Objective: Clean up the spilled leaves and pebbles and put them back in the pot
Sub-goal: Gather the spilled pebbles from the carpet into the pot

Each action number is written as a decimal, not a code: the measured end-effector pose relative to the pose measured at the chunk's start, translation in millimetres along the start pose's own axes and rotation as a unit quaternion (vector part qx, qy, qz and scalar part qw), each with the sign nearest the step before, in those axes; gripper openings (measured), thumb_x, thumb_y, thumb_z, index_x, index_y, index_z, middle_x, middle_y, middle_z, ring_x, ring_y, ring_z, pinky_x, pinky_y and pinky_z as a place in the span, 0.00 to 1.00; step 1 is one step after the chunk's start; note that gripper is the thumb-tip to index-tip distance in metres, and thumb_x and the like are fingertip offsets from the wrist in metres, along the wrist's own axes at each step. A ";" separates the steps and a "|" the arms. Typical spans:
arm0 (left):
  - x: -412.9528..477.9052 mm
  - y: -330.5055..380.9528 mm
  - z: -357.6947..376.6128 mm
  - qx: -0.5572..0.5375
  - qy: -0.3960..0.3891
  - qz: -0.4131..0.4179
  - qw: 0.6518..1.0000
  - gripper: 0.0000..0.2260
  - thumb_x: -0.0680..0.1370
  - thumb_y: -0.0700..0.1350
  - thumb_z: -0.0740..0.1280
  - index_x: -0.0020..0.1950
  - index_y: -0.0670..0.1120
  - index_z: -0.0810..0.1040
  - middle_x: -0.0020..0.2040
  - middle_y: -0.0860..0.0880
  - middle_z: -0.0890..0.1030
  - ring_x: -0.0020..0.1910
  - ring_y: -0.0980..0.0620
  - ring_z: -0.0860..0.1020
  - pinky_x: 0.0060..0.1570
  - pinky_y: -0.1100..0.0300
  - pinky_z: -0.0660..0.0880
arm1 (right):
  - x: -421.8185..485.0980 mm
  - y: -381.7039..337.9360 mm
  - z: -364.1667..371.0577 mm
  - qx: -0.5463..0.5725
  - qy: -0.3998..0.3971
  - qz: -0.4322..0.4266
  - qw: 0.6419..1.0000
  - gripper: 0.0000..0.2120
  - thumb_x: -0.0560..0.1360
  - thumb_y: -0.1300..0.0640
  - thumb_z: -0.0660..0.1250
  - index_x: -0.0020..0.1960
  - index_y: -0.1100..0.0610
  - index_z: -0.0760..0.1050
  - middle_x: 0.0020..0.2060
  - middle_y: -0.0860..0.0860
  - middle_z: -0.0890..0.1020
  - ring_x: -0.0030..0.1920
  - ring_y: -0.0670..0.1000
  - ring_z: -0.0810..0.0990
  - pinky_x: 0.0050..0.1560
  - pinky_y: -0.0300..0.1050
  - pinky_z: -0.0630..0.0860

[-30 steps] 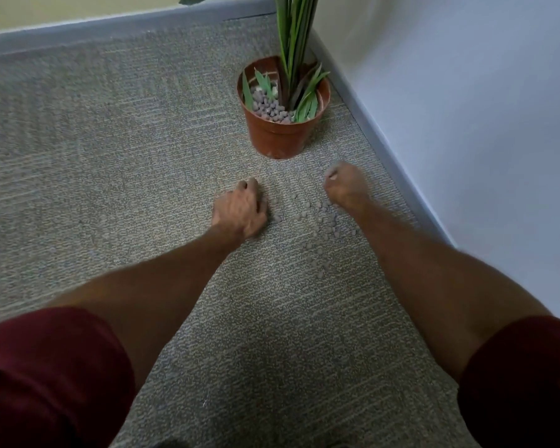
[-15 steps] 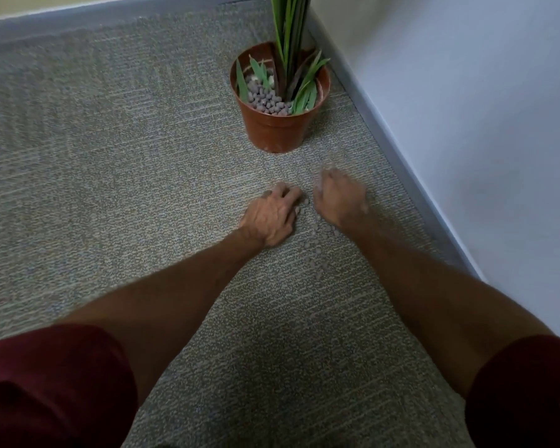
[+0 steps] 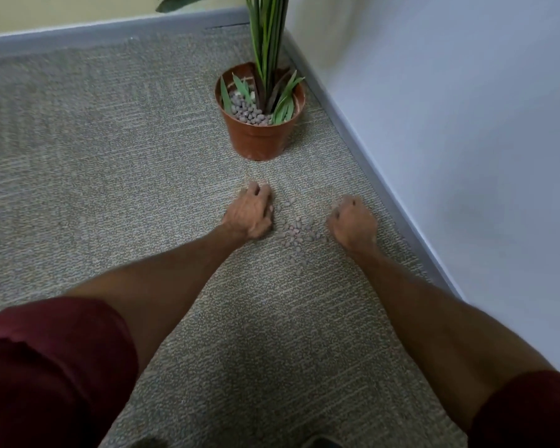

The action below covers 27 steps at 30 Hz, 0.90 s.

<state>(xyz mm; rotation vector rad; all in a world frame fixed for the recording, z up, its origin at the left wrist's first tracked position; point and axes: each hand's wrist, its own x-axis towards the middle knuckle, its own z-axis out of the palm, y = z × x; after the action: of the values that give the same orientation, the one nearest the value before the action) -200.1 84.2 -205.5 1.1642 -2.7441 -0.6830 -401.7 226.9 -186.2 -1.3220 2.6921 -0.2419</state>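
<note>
A brown plastic pot [image 3: 259,140] stands on the carpet near the corner, holding a tall green plant, grey pebbles and a few loose leaves. Several spilled pebbles [image 3: 299,232] lie scattered on the carpet in front of it, between my hands. My left hand [image 3: 251,211] rests on the carpet just left of the pebbles, its bent fingertips touching the floor. Right of the pebbles, my right hand [image 3: 353,221] sits with its fingers curled under. Whether anything is inside that fist is hidden.
A grey baseboard [image 3: 369,176] and white wall run along the right, close to my right hand. Another baseboard crosses the back. Grey-beige carpet [image 3: 110,156] stretches to the left. My dark red sleeves fill the lower corners.
Half a second ago my hands were nearly touching over the pebbles. They have now moved apart, leaving the pebbles exposed between them. The view has tilted up a little.
</note>
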 end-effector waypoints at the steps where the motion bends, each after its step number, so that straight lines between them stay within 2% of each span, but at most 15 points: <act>1: -0.8 4.0 3.2 -0.014 -0.019 0.008 1.000 0.12 0.86 0.48 0.60 0.68 0.47 0.70 0.62 0.44 0.72 0.59 0.44 0.75 0.59 0.46 0.80 | -1.7 2.2 2.0 0.002 -0.017 -0.008 1.000 0.18 0.87 0.51 0.57 0.70 0.63 0.71 0.61 0.59 0.77 0.53 0.58 0.81 0.49 0.52 0.76; 4: -6.6 14.0 12.7 -0.025 -0.026 0.043 0.998 0.10 0.86 0.46 0.60 0.66 0.47 0.71 0.62 0.45 0.73 0.58 0.46 0.75 0.59 0.47 0.80 | -3.9 -3.2 9.4 0.032 -0.043 -0.106 0.993 0.15 0.87 0.55 0.58 0.67 0.64 0.71 0.58 0.59 0.76 0.50 0.56 0.77 0.46 0.46 0.68; 6: -11.1 17.8 15.9 -0.025 -0.041 0.082 0.995 0.08 0.86 0.44 0.59 0.64 0.47 0.73 0.59 0.46 0.75 0.54 0.47 0.77 0.56 0.48 0.81 | -3.6 -10.4 12.7 0.055 -0.069 -0.167 0.982 0.10 0.84 0.59 0.61 0.60 0.64 0.74 0.54 0.58 0.77 0.48 0.55 0.74 0.46 0.48 0.70; 8: -16.8 20.4 14.9 -0.048 -0.035 0.107 0.993 0.08 0.85 0.40 0.57 0.59 0.46 0.75 0.52 0.46 0.79 0.45 0.47 0.80 0.47 0.47 0.83 | -4.1 -14.9 14.1 0.077 -0.092 -0.205 0.971 0.05 0.82 0.60 0.63 0.50 0.61 0.75 0.46 0.56 0.80 0.44 0.56 0.77 0.45 0.52 0.76; 10: -20.1 21.0 12.6 -0.086 0.011 0.094 0.992 0.10 0.85 0.38 0.54 0.57 0.45 0.75 0.47 0.45 0.82 0.35 0.47 0.80 0.33 0.52 0.79 | -1.3 -17.2 12.9 0.080 -0.081 -0.193 0.975 0.08 0.82 0.58 0.62 0.45 0.58 0.75 0.38 0.54 0.81 0.37 0.55 0.78 0.38 0.47 0.73; 11: -20.3 20.7 11.2 -0.092 0.035 0.082 0.992 0.10 0.85 0.37 0.54 0.57 0.44 0.75 0.48 0.45 0.82 0.34 0.48 0.79 0.29 0.57 0.75 | 2.7 -18.7 11.2 0.076 -0.056 -0.178 0.980 0.09 0.82 0.57 0.62 0.45 0.57 0.75 0.36 0.52 0.80 0.35 0.54 0.77 0.36 0.43 0.70; 13: -17.7 20.6 8.4 -0.090 0.064 0.059 0.992 0.10 0.85 0.38 0.54 0.57 0.44 0.74 0.52 0.44 0.81 0.36 0.49 0.78 0.32 0.60 0.74 | 14.5 -23.8 7.7 0.066 -0.005 -0.153 0.986 0.09 0.84 0.55 0.61 0.47 0.56 0.75 0.37 0.50 0.78 0.35 0.52 0.75 0.34 0.40 0.65; 14: -15.4 20.8 7.5 -0.087 0.068 0.048 0.993 0.09 0.86 0.39 0.54 0.58 0.43 0.74 0.53 0.44 0.80 0.39 0.48 0.78 0.36 0.58 0.77 | 21.2 -27.7 7.5 0.062 0.001 -0.152 0.986 0.09 0.84 0.54 0.61 0.49 0.56 0.75 0.40 0.50 0.77 0.37 0.51 0.75 0.36 0.41 0.67; 17: -8.8 19.6 10.2 -0.080 0.058 -0.003 0.995 0.10 0.85 0.43 0.57 0.64 0.43 0.72 0.55 0.45 0.77 0.46 0.47 0.78 0.44 0.54 0.78 | 38.4 -45.2 11.8 0.060 -0.066 -0.184 0.979 0.09 0.86 0.50 0.62 0.57 0.55 0.75 0.52 0.51 0.76 0.47 0.51 0.77 0.47 0.46 0.73; 19: -9.5 18.3 16.4 -0.076 0.040 -0.023 0.996 0.10 0.83 0.44 0.60 0.64 0.44 0.72 0.54 0.46 0.75 0.46 0.48 0.77 0.43 0.55 0.75 | 43.5 -57.6 14.5 0.047 -0.105 -0.197 0.974 0.10 0.85 0.48 0.63 0.61 0.54 0.73 0.58 0.52 0.74 0.49 0.51 0.77 0.50 0.49 0.76; 22: -15.3 15.8 27.3 -0.060 0.010 0.011 0.998 0.10 0.83 0.46 0.60 0.63 0.45 0.71 0.53 0.48 0.72 0.44 0.51 0.73 0.42 0.58 0.71 | 40.7 -67.5 16.4 0.019 -0.132 -0.210 0.968 0.11 0.85 0.48 0.62 0.63 0.53 0.71 0.61 0.55 0.74 0.51 0.54 0.78 0.56 0.56 0.80; 24: -19.4 13.1 29.5 -0.058 0.009 0.043 0.997 0.09 0.84 0.46 0.60 0.63 0.45 0.71 0.53 0.49 0.69 0.43 0.52 0.71 0.42 0.59 0.69 | 33.5 -65.8 15.2 0.021 -0.141 -0.229 0.963 0.09 0.84 0.50 0.63 0.60 0.54 0.73 0.58 0.55 0.76 0.52 0.56 0.79 0.60 0.59 0.81; 25: -21.3 11.5 30.0 -0.058 0.009 0.056 0.997 0.09 0.84 0.45 0.60 0.62 0.45 0.71 0.53 0.49 0.69 0.44 0.52 0.71 0.42 0.58 0.70 | 28.6 -61.5 14.0 0.026 -0.140 -0.235 0.962 0.06 0.83 0.51 0.65 0.55 0.53 0.72 0.54 0.53 0.76 0.50 0.55 0.77 0.58 0.58 0.81; 27: -27.2 10.0 30.8 -0.059 0.001 0.076 0.995 0.08 0.84 0.45 0.60 0.61 0.46 0.71 0.53 0.50 0.70 0.46 0.52 0.72 0.44 0.57 0.72 | 15.1 -50.1 11.0 0.020 -0.140 -0.246 0.959 0.08 0.81 0.50 0.66 0.50 0.52 0.69 0.48 0.49 0.73 0.46 0.51 0.74 0.51 0.53 0.78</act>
<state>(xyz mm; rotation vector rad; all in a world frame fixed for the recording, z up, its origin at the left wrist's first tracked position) -195.0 120.7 -226.3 0.9215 -2.7115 -0.8115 -370.1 183.7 -187.7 -1.8388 2.0862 -0.1391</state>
